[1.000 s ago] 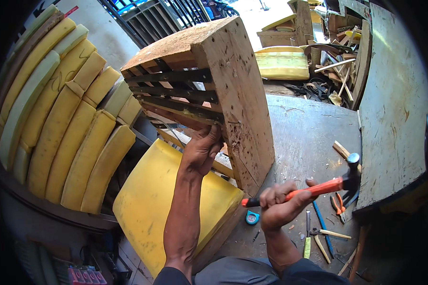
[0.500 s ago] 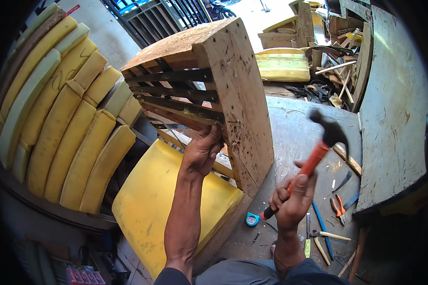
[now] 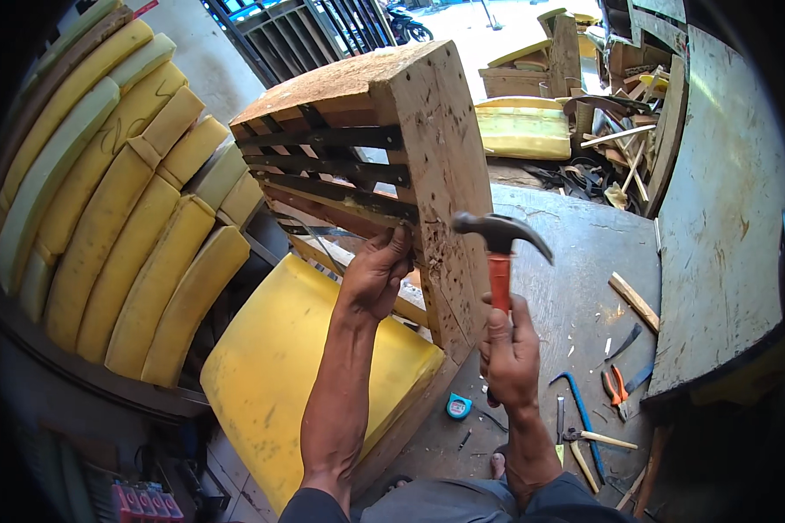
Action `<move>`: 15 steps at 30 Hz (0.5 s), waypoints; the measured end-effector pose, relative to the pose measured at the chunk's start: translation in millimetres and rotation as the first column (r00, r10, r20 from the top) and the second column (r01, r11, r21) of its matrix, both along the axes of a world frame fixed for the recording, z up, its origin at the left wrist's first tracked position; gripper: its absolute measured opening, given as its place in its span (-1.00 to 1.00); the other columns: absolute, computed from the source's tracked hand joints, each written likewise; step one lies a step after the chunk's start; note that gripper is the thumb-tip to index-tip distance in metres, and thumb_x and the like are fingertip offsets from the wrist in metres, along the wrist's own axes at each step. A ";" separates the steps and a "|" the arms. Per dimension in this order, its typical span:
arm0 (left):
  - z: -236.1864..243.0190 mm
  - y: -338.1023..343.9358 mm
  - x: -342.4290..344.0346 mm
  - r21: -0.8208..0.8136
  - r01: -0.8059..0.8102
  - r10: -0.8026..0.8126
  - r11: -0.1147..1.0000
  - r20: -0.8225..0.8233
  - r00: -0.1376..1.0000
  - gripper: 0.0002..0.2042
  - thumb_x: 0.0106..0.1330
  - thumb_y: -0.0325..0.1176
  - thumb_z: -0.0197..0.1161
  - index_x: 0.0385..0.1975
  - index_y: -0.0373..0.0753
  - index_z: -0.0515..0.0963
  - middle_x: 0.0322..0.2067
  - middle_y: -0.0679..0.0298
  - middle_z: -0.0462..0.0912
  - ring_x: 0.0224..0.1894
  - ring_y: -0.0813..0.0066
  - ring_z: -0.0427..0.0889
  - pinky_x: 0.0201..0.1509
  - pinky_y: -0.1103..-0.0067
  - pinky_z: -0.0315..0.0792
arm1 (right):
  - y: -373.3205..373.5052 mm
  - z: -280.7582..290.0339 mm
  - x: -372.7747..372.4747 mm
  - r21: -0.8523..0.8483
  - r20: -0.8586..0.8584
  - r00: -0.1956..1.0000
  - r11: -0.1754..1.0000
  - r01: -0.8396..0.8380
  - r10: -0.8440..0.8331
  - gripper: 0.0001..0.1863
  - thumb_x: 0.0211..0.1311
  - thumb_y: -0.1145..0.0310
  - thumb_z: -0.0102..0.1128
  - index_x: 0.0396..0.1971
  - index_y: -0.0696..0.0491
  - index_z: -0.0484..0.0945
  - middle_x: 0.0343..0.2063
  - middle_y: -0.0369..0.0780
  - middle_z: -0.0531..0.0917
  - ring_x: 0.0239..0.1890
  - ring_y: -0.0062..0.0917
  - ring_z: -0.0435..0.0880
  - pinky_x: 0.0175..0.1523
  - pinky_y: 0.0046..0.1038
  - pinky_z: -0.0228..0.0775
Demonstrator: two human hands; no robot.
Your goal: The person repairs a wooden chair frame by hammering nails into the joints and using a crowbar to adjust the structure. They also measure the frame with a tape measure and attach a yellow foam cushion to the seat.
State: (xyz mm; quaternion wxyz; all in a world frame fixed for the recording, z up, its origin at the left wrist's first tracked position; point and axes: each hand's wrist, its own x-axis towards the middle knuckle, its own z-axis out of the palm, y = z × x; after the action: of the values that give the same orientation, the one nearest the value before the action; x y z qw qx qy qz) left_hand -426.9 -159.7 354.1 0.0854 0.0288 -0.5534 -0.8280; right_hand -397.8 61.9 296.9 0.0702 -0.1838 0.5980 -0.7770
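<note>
A wooden seat frame (image 3: 443, 148) with dark webbing straps (image 3: 314, 163) stands tilted up before me. My left hand (image 3: 379, 270) is closed at the inner edge of its side board, just under a strap; what its fingertips pinch is too small to make out. In my right hand (image 3: 510, 353) is a claw hammer (image 3: 499, 261) with an orange handle, its head raised in front of the frame's side, a little right of my left fingers. A yellow foam cushion (image 3: 296, 366) lies on the lower part of the piece, beneath my left forearm.
Stacked foam pads (image 3: 105, 235) line the left. On the grey work surface (image 3: 558, 279) lie pliers (image 3: 617, 388), a tape measure (image 3: 459, 406), a blue bar (image 3: 580, 414) and wood scraps. A board (image 3: 720, 209) stands at right; wood offcuts (image 3: 624, 131) pile behind.
My right hand has turned the hammer upright and moved it up and left toward the frame. My left hand stays at the same spot on the frame.
</note>
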 end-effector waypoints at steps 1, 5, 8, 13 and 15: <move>-1.3 0.8 0.3 -0.015 -0.034 0.035 0.999 0.037 0.999 -0.74 0.40 -0.18 0.29 -0.17 -0.26 0.59 -0.44 0.47 0.56 -0.61 0.76 0.20 -0.55 0.78 0.10 | 4.2 14.7 11.7 -0.290 0.185 0.982 0.953 0.092 -0.038 -0.71 0.60 0.14 -0.20 0.07 0.01 0.32 -0.70 -0.45 0.26 -0.76 -0.80 0.18 -0.66 -0.66 0.06; -1.2 -0.2 -3.4 -0.009 0.020 -0.020 1.000 0.011 1.000 -0.73 0.40 -0.17 0.28 -0.15 -0.27 0.58 -0.45 0.47 0.55 -0.60 0.77 0.20 -0.55 0.78 0.10 | -27.9 -17.8 0.0 0.112 -0.172 0.958 0.962 0.250 -0.230 -0.69 0.59 0.11 -0.17 0.07 0.00 0.34 -0.69 -0.45 0.27 -0.75 -0.81 0.19 -0.64 -0.67 0.07; -2.6 -4.6 -0.1 -0.014 0.022 -0.022 1.000 0.006 1.000 -0.74 0.41 -0.17 0.27 -0.17 -0.27 0.58 -0.46 0.47 0.54 -0.60 0.77 0.20 -0.55 0.78 0.10 | -8.1 3.7 0.7 -0.075 0.097 0.992 0.995 -0.072 0.079 -0.68 0.58 0.10 -0.14 0.07 0.00 0.34 -0.69 -0.45 0.28 -0.75 -0.81 0.19 -0.63 -0.67 0.06; -1.0 -3.6 -6.1 -0.026 0.020 -0.020 0.999 0.010 1.000 -0.74 0.43 -0.16 0.25 -0.18 -0.26 0.57 -0.47 0.48 0.52 -0.61 0.78 0.20 -0.56 0.78 0.10 | -27.0 3.4 11.2 -0.317 0.171 0.979 0.935 0.161 -0.111 -0.72 0.60 0.16 -0.17 0.09 -0.01 0.31 -0.70 -0.46 0.23 -0.74 -0.85 0.13 -0.67 -0.68 0.00; -0.9 -2.5 -5.6 -0.014 0.001 -0.001 1.000 0.000 1.000 -0.74 0.43 -0.17 0.26 -0.17 -0.26 0.57 -0.47 0.48 0.52 -0.60 0.78 0.20 -0.56 0.78 0.11 | -15.0 2.7 -2.9 0.069 -0.071 0.996 0.997 -0.047 0.052 -0.74 0.60 0.16 -0.20 0.07 -0.02 0.31 -0.68 -0.45 0.23 -0.74 -0.85 0.13 -0.68 -0.67 0.01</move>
State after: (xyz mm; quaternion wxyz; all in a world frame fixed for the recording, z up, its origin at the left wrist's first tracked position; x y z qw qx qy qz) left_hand -432.5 -162.2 353.2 0.0853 0.0277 -0.5593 -0.8241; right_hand -400.7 46.9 299.6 0.0737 -0.2243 0.6213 -0.7472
